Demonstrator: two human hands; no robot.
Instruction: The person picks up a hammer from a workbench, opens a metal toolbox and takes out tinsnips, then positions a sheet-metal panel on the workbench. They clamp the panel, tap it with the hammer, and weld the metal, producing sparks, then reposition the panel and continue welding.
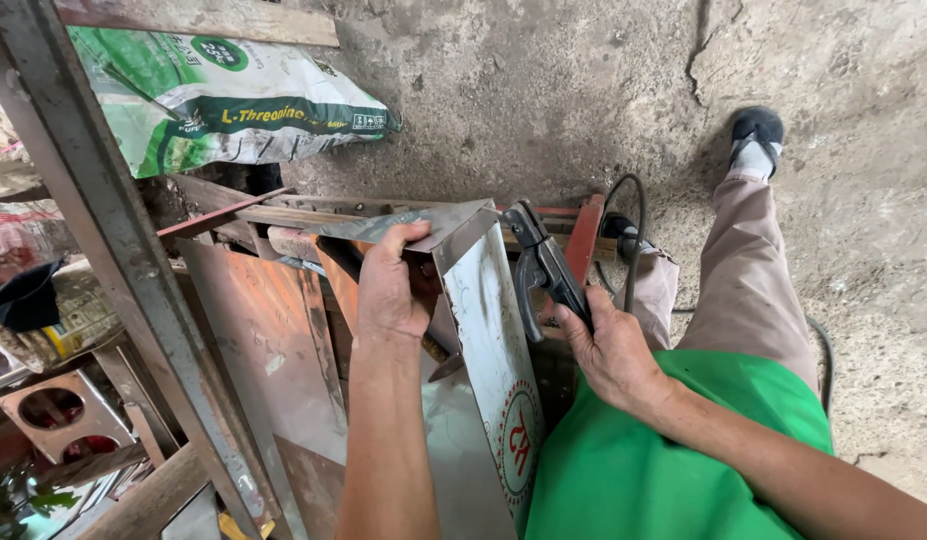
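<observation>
My left hand (pixel 392 285) grips the top edge of a grey sheet-metal panel (pixel 484 320) that stands on edge, with a round red and green mark low on its face. The thumb lies over a small folded metal piece (pixel 434 222) at the panel's top corner. My right hand (pixel 609 345) is closed on the handle of a black welding electrode holder (pixel 544 268), whose jaws point up and left just beside the panel's top edge. A black cable (pixel 632 230) loops from the holder toward the floor.
A rusty angle-iron post (pixel 114 250) slants across the left. Rusted steel sheets (pixel 269 320) lean behind the panel. A green and white sack (pixel 224 95) lies on the concrete floor (pixel 584 90). My legs in beige trousers (pixel 749 280) stretch to the right.
</observation>
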